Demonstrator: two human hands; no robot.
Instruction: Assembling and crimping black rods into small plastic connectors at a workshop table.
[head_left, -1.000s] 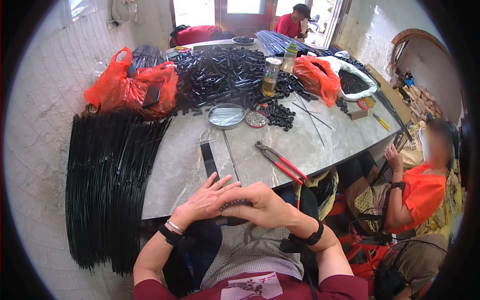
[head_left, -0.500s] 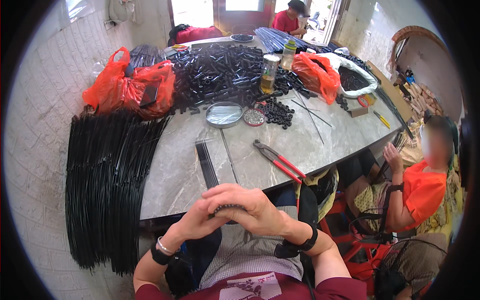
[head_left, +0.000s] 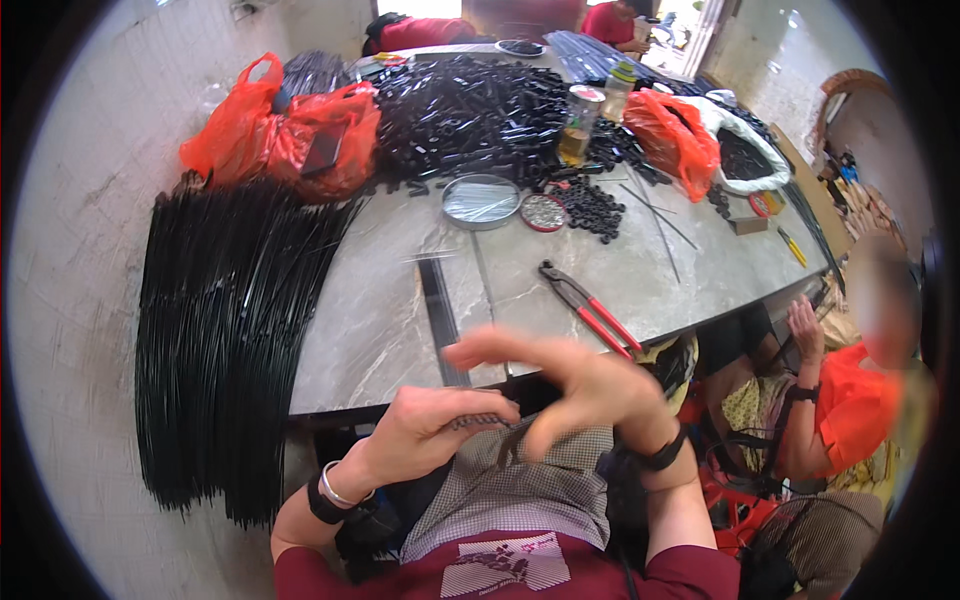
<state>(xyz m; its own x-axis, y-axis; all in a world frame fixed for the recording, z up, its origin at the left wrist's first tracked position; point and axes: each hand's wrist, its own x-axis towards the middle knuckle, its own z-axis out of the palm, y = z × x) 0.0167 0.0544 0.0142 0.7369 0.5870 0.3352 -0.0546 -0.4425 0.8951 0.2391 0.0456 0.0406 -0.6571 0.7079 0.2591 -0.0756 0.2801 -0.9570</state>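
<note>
My left hand (head_left: 425, 425) is closed around a flat bundle of thin black rods (head_left: 440, 315). Their near ends show in a row under its thumb and fingers, while the far part stretches over the table edge onto the stone-patterned top. Thin pale wires (head_left: 428, 256) lie across the rods' far end. Just right of the bundle, my right hand (head_left: 595, 385) is off it, blurred, with thumb and fingers spread. Beyond it on the table lie red-handled pliers (head_left: 592, 312). A round tin (head_left: 481, 222) of silvery wire pieces stands farther back.
A thick sheaf of black rods (head_left: 230, 350) hangs over the table's left side. Behind are red plastic bags (head_left: 325, 140), a heap of black tubes (head_left: 465, 115), a small dish (head_left: 543, 212) and a glass jar (head_left: 578, 125). A person in orange (head_left: 860, 400) sits at right.
My right hand has come off the bundle and moved right, its fingers opening. My left hand keeps hold of the rods. The view has shifted, so the table appears farther right and higher.
</note>
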